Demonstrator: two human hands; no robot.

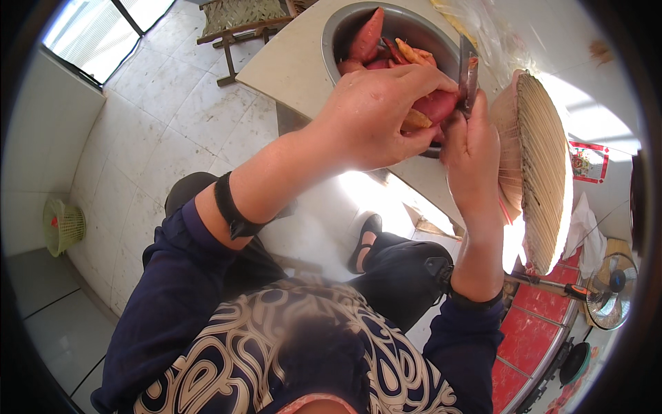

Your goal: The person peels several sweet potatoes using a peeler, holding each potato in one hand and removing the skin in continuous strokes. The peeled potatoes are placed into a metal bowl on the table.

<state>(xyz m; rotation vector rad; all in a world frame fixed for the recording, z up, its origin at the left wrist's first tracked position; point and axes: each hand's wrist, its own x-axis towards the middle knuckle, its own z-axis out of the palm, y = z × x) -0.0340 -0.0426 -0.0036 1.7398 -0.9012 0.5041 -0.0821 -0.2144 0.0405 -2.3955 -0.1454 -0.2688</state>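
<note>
My left hand (pixel 380 116) is closed around a red-skinned sweet potato (pixel 437 106) above the near right rim of a metal basin (pixel 329 49). An orange piece (pixel 417 120), which looks like peeled sweet potato, shows between its fingers. In my right hand (pixel 471 150) is a metal blade tool (pixel 468 72), pointing away from me, close against the sweet potato; its handle is hidden by the fingers, and whether it is a knife or a peeler I cannot tell. Several red sweet potatoes (pixel 368 39) and orange pieces (pixel 412 53) lie in the basin.
The basin stands on a pale tabletop (pixel 279 64). Crumpled clear plastic (pixel 491 31) lies beyond it. A round woven-stalk lid or tray (pixel 545 171) stands tilted at the right. A woven-seat stool (pixel 240 20) is at the back left, a green basket (pixel 63 226) at the far left, a fan (pixel 613 292) at the right.
</note>
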